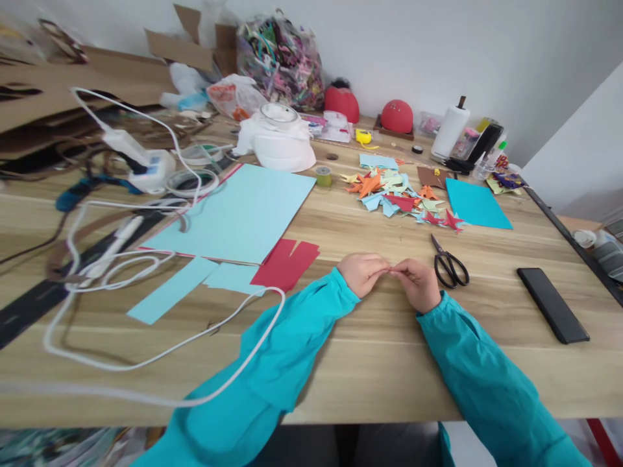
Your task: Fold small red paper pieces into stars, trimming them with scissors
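My left hand (363, 273) and my right hand (417, 283) meet at the fingertips above the wooden table. Both are closed in a pinch; whatever lies between the fingers is too small or hidden to name. Just right of my right hand lie black-handled scissors (450, 264), blades pointing away. Left of my left hand are red paper pieces (292, 266), partly over light blue paper scraps (233, 277). Beyond my hands spreads a pile of folded paper shapes (396, 191) in orange, blue, green and red.
Large light blue sheets (243, 211) lie at left, beside a white cable (146, 366) that loops toward my left sleeve. A black phone (552, 305) rests at right. Farther back are a turquoise sheet (478, 203), a thread spool (323, 176) and a white cap (282, 146).
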A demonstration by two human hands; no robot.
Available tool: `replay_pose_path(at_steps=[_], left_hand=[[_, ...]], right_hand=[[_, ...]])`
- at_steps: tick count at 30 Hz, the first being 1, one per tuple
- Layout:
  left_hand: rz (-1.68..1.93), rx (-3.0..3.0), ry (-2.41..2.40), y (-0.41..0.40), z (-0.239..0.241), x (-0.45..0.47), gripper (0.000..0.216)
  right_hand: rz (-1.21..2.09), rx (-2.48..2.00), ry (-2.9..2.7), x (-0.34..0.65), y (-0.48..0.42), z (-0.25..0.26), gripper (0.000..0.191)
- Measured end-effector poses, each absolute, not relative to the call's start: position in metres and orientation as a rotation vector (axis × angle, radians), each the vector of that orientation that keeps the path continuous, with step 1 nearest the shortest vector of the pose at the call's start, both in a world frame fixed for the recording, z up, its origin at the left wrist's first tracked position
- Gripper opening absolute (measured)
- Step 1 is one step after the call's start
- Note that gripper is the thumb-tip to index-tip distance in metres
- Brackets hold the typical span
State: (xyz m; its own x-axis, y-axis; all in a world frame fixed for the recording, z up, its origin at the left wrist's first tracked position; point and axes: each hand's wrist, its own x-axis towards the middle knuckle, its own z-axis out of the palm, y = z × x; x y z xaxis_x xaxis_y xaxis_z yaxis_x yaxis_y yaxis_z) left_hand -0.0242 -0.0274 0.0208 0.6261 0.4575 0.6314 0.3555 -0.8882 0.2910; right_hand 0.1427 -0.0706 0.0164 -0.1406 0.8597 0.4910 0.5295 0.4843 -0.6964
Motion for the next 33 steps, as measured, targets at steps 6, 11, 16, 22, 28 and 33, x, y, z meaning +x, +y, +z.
replay_pose_path(at_steps=[6,11,16,22,28,33], left_hand=[[1.048,2.709,0.665,-0.0248,0.0222,-0.0263,0.024],[1.126,2.476,0.815,-0.0283,0.0227,-0.0248,0.023],[1.229,2.41,0.805,-0.0259,0.0252,-0.0284,0.021],[1.164,2.451,0.753,-0.0252,0.0267,-0.028,0.015],[1.149,2.431,0.729,-0.027,0.0231,-0.0243,0.013],[1.116,2.379,0.857,-0.0298,0.0259,-0.0249,0.014]], right_hand=[[0.504,-1.172,-1.784,0.1416,-0.0698,0.0163,0.008],[0.504,-1.19,-1.722,0.1431,-0.0691,0.0155,0.009],[0.514,-1.203,-1.68,0.1435,-0.069,0.0123,0.01],[0.552,-1.173,-1.649,0.1411,-0.0696,0.0113,0.015],[0.477,-1.155,-1.805,0.1411,-0.0706,0.0174,0.008],[0.421,-1.154,-1.842,0.1407,-0.0719,0.0198,0.008]])
